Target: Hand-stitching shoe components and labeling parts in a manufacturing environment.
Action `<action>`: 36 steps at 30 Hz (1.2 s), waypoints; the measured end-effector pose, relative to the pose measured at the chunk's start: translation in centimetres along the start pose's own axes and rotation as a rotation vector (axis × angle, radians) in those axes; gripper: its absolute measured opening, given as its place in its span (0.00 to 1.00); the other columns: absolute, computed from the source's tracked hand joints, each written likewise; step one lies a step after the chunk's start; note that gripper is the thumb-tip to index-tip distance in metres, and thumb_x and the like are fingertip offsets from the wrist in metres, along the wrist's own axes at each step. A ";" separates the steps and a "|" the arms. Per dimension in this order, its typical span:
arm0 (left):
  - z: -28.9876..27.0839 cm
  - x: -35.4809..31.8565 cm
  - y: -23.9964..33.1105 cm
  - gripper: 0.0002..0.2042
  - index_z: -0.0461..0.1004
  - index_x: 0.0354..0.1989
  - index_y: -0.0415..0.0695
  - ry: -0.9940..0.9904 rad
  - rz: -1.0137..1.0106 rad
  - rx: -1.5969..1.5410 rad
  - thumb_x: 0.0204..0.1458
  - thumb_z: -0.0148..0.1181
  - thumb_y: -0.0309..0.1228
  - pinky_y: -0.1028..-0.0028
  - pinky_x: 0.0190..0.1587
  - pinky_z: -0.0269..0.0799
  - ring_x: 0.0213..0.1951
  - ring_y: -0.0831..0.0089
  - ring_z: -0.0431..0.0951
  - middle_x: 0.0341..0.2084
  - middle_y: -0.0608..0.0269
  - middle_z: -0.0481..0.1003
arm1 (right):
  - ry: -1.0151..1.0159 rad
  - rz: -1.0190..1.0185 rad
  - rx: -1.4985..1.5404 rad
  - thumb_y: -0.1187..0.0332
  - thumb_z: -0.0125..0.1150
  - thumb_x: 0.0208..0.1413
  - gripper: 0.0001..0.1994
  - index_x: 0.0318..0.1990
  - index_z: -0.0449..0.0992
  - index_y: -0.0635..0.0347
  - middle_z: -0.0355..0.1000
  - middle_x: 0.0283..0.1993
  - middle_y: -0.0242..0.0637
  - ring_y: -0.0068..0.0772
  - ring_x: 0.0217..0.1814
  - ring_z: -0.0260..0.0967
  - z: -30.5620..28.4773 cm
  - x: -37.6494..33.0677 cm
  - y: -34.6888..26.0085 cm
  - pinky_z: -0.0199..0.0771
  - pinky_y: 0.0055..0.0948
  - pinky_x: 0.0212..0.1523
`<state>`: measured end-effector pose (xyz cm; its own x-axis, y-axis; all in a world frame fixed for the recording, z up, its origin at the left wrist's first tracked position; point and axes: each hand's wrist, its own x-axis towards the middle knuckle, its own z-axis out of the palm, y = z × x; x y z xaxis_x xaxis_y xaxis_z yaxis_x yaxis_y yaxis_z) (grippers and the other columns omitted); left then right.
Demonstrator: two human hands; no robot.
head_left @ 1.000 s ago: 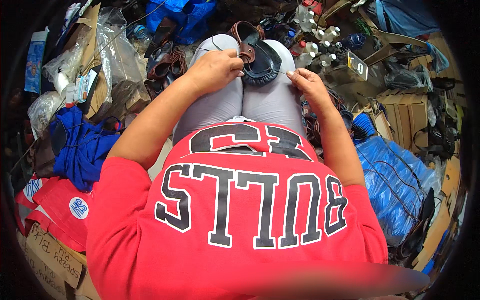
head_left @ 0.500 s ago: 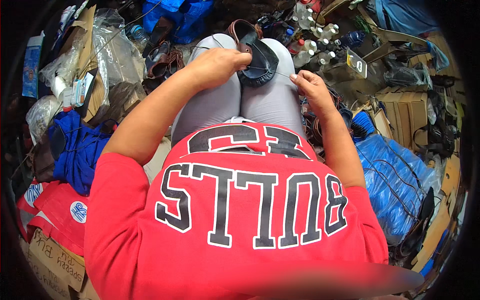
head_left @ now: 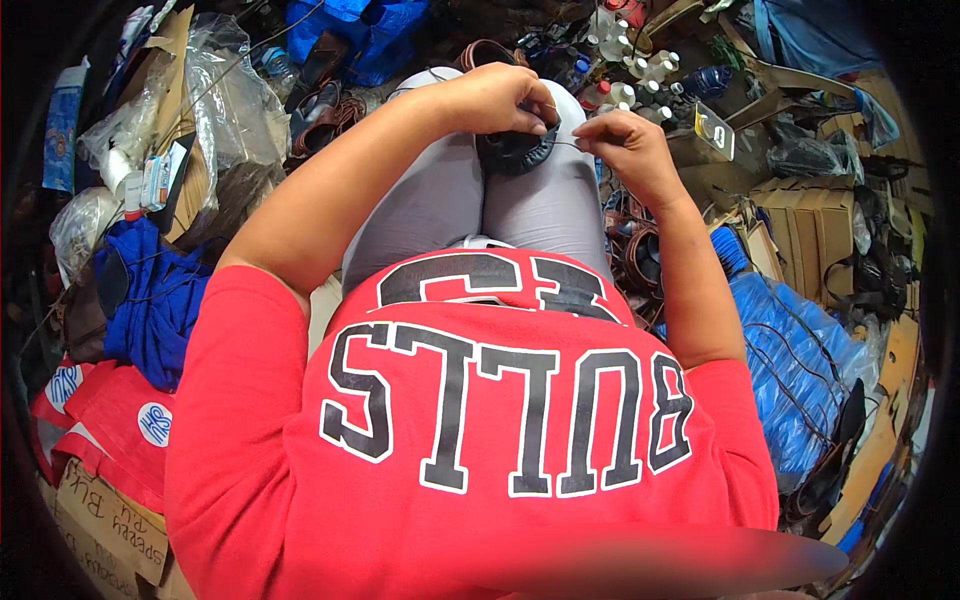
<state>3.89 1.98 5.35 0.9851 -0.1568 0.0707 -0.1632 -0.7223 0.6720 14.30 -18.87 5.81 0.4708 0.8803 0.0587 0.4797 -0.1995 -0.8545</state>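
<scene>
On my grey-clad thighs rests a dark leather shoe (head_left: 517, 158) with a black gathered toe and a brown collar (head_left: 488, 52). My left hand (head_left: 508, 103) arches over the shoe and covers its middle. Its thumb and fingers are closed together at the shoe's right side; what they grip is too small to make out. Just right of the shoe, my right hand (head_left: 628, 150) pinches a thin dark thread (head_left: 567, 145) between thumb and finger. The thread runs a short way from the shoe to that pinch.
Several bottles (head_left: 640, 70) stand beyond my right knee. Clear plastic bags (head_left: 235, 100) and a blue cloth (head_left: 150, 300) lie on the left. On the right are folded cardboard (head_left: 808, 230), a blue plastic bag (head_left: 790, 370) and brown shoe pieces (head_left: 640, 258).
My left hand has moved right across the shoe, now hiding its middle. My right hand has moved slightly up and closer to the shoe, so the thread between them is shorter.
</scene>
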 end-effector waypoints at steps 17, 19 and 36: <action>0.2 0.4 -1.2 0.11 0.77 0.40 0.40 -0.309 -0.175 -0.467 0.47 0.61 0.28 0.77 0.47 0.65 0.39 0.74 0.73 0.35 0.62 0.76 | 0.063 -0.031 0.117 0.79 0.62 0.42 0.07 0.32 0.79 0.60 0.71 0.30 0.31 0.22 0.33 0.68 3.1 -1.5 1.5 0.68 0.21 0.37; 0.2 0.5 -1.4 0.11 0.77 0.40 0.40 -0.324 -0.156 -0.461 0.47 0.61 0.28 0.77 0.47 0.64 0.39 0.74 0.72 0.34 0.62 0.76 | 0.081 -0.044 0.063 0.79 0.62 0.42 0.08 0.32 0.79 0.58 0.71 0.30 0.31 0.23 0.32 0.68 3.3 -1.9 1.0 0.68 0.21 0.35; 0.3 0.8 -1.3 0.14 0.78 0.39 0.45 -0.424 -0.017 -0.302 0.41 0.62 0.23 0.75 0.44 0.65 0.37 0.72 0.72 0.30 0.64 0.73 | -0.322 -0.077 -0.699 0.74 0.56 0.41 0.10 0.32 0.79 0.52 0.69 0.33 0.43 0.48 0.37 0.69 2.2 1.0 -4.3 0.70 0.39 0.39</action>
<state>4.92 2.57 4.28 0.8686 -0.4510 -0.2052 -0.0627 -0.5108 0.8574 11.14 -16.19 8.40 0.2299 0.9631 -0.1397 0.9087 -0.2638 -0.3236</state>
